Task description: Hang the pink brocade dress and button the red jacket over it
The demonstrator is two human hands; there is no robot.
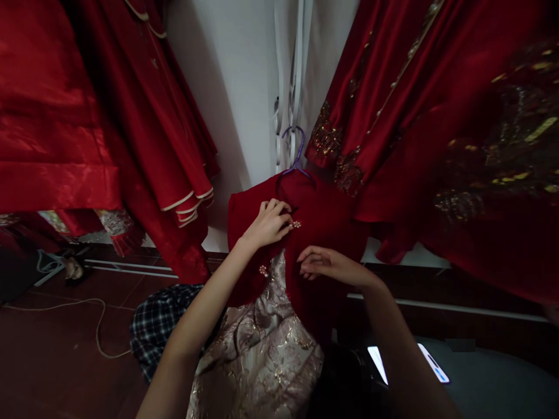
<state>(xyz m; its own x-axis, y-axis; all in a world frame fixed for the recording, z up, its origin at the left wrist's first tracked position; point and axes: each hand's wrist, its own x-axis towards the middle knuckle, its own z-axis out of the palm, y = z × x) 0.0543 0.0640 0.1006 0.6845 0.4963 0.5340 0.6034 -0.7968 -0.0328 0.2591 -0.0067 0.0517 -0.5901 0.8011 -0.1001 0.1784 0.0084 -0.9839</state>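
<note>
A dark red velvet jacket (325, 221) hangs on a purple hanger (297, 152) against the white wall. Under it shows a pale gold brocade dress (262, 343). My left hand (268, 224) is closed on the jacket's front edge near the collar, pinching the cloth beside a small jewelled clasp (296, 224). My right hand (325, 265) pinches the opposite front edge lower down, fingers curled on the fabric. A second clasp (263, 270) sits on the left front edge below my left wrist.
Red satin garments hang at the left (144, 116) and embroidered red ones at the right (458, 145). A plaid cloth (159, 323) and a white cable (98, 331) lie on the dark floor. A lit phone (410, 364) rests on a grey surface at lower right.
</note>
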